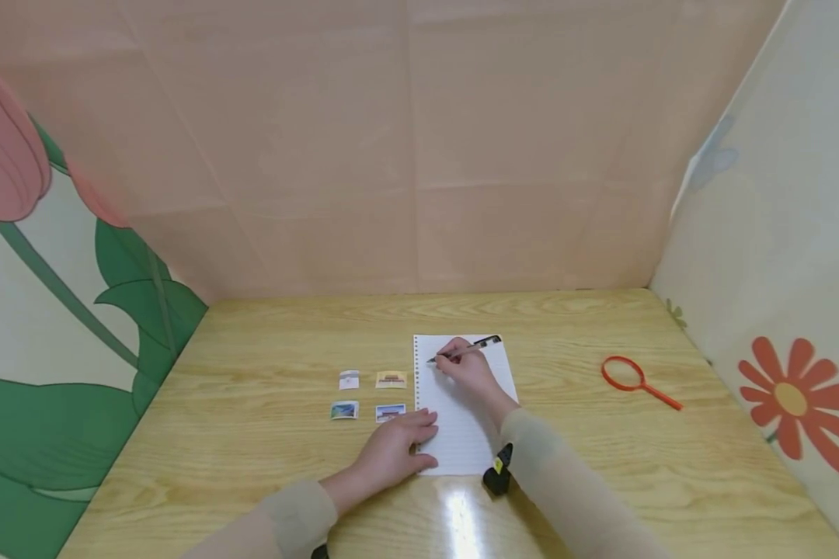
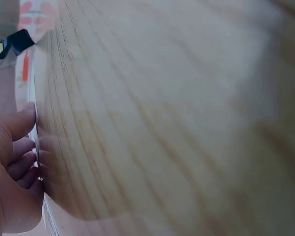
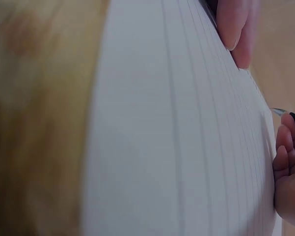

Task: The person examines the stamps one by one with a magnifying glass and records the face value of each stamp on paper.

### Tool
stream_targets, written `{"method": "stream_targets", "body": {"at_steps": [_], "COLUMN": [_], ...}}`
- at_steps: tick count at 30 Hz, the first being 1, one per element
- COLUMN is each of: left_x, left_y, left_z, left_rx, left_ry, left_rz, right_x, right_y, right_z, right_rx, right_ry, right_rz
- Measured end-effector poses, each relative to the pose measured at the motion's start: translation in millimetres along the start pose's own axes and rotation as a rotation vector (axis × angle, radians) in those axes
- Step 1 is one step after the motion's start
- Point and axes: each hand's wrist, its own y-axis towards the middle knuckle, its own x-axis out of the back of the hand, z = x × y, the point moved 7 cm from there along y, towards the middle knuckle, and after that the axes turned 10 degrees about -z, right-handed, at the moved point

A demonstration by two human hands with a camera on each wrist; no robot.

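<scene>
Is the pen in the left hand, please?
No, the right hand grips the pen, while the left hand rests at the paper's left edge.

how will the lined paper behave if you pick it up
The lined paper probably bends easily, as it looks thin and lies flat. It might tear most readily along its left edge, given the row of holes.

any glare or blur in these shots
Head view: bright glare on the table just below the paper; left wrist view: wood grain smeared and hazy toward the frame's right; right wrist view: tabletop out of focus along the frame's left.
</scene>
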Motion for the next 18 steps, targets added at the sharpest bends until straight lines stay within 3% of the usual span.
{"method": "stream_targets", "body": {"at_steps": [10, 18], "left_x": [0.7, 3.2], "left_y": [0.1, 0.0], "left_z": [-0.7, -3.8], "left_rx": [-0.001, -0.02], "left_ry": [-0.009, -0.009], "left_rz": [0.001, -0.011], "right_x": [-0.7, -2.1], "right_y": [-0.3, -1.4], "right_z": [-0.3, 3.2], "right_rx": [-0.024, 0.008], "right_ry": [-0.035, -0.082], "right_rz": [-0.033, -0.014]}}
